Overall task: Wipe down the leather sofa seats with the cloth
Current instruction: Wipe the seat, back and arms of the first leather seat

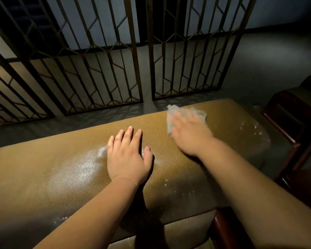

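Wiping underway. Right hand [188, 133], fingers spread, presses cloth [196, 112] on sofa [61, 168] at 1 o'clock; left hand [127, 155] flat, spread, braces. Droplets at 3 o'clock suggest that section remains unwiped.

Two bare hands show: one left hand [127, 155] and one right hand [189, 135]. There is one pale cloth [187, 114], blurred, and one tan leather sofa seat [52, 169] in full view, with the edge of one more cushion [187, 229] below it. Three lattice screen panels [104, 56] stand behind the seat. Dark wooden frame pieces [287, 126] show at the right; their number cannot be told.
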